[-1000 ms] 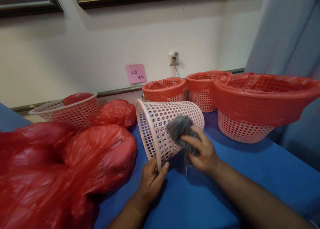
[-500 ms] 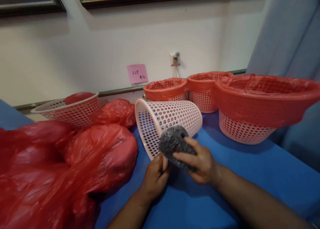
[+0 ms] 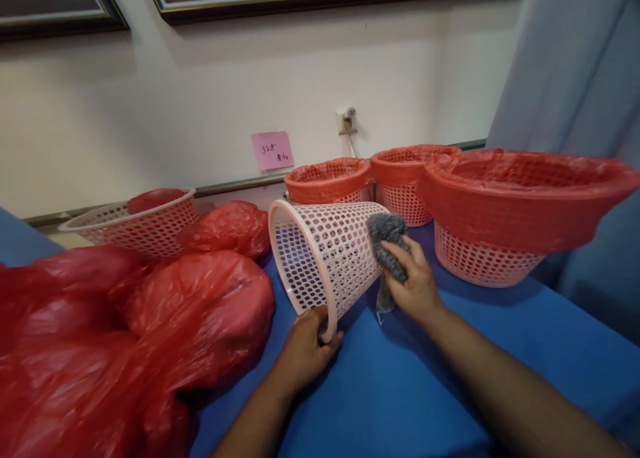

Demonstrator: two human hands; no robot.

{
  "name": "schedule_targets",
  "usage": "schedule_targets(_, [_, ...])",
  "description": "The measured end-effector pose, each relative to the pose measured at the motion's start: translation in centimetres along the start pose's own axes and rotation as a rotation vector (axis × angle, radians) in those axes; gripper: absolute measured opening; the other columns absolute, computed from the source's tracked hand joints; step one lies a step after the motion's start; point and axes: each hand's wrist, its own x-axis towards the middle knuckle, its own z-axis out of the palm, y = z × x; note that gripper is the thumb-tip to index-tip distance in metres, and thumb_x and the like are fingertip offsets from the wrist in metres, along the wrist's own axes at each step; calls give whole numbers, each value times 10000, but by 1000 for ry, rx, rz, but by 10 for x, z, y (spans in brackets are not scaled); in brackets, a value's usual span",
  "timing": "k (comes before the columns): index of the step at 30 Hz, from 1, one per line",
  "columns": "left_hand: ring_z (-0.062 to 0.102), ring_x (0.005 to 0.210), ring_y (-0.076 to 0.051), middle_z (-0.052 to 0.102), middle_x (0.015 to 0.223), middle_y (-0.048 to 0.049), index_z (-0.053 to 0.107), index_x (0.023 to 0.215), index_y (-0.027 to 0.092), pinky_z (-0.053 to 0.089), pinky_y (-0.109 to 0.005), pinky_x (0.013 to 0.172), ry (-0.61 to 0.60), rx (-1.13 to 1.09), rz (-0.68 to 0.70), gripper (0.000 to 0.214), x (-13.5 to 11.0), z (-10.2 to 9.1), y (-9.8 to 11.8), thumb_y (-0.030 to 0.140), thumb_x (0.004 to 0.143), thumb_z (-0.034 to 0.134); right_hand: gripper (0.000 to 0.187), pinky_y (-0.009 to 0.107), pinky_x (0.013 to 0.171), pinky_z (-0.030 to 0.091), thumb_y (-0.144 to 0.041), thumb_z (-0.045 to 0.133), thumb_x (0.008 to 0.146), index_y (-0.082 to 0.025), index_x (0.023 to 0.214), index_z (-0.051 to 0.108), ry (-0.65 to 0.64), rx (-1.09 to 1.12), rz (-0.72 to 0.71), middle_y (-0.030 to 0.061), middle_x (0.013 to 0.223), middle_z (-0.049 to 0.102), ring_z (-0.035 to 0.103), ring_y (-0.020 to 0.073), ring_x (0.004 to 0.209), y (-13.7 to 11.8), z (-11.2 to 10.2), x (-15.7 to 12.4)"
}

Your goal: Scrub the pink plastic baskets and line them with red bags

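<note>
A pale pink perforated plastic wastebasket (image 3: pixel 345 245) lies on its side on the blue-covered table, its mouth turned to the left. My left hand (image 3: pixel 307 348) grips the near lower part of its rim, with the fingers closed round the edge. In my right hand (image 3: pixel 413 278) is a bunched grey fluffy cloth (image 3: pixel 387 235), pressed against the outside of the wastebasket near its base. A loose end of the cloth hangs below my fingers.
Red plastic bags (image 3: pixel 200 318) heap up on the left, before another pale basket (image 3: pixel 135 228). Red-lined baskets stand behind and at right, the biggest basket (image 3: pixel 490 265) nearest. A pink note (image 3: pixel 273 151) and a wall socket (image 3: pixel 347 121) are on the wall.
My right hand has slid the grey cloth from near the rim along the wastebasket's side toward its base, away and to the right. My left hand keeps its hold on the rim.
</note>
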Motion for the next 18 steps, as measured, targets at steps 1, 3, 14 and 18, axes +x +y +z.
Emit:
schedule_targets(1, [707, 1092, -310, 769, 1159, -116, 727, 1197, 182, 548, -450, 1010, -8, -16, 11, 394, -2, 0, 2, 273, 814, 719, 593, 498, 1099, 485, -167, 601, 778, -277, 1360, 608, -79, 18, -128, 118, 1509, 424, 518, 307, 1360, -13, -1, -8])
schedule_targets(3, [701, 1078, -288, 755, 1165, -123, 703, 1204, 169, 556, -419, 981, 22, -77, 49, 370, -6, -1, 5, 367, 893, 665, 681, 453, 1029, 542, -136, 605, 739, -299, 1399, 567, -249, 69, -370, 108, 1556, 375, 548, 304, 1331, -38, -1, -22])
schedule_targets(14, [683, 1178, -302, 734, 1256, -128, 720, 1255, 178, 528, -422, 1036, 73, -64, 80, 352, -12, -6, 6, 321, 967, 576, 500, 541, 1088, 489, -235, 610, 786, -228, 1282, 661, 78, -10, 261, 124, 1281, 601, 623, 306, 1197, 18, 5, 7])
schedule_targets(18, [677, 1187, -304, 718, 1293, -129, 688, 1304, 183, 526, -428, 1050, 26, 10, 101, 388, -11, 0, 5, 291, 947, 581, 527, 559, 1092, 480, -335, 644, 823, -199, 1332, 626, 65, -22, 328, 148, 1282, 580, 605, 321, 1214, 21, 4, 12])
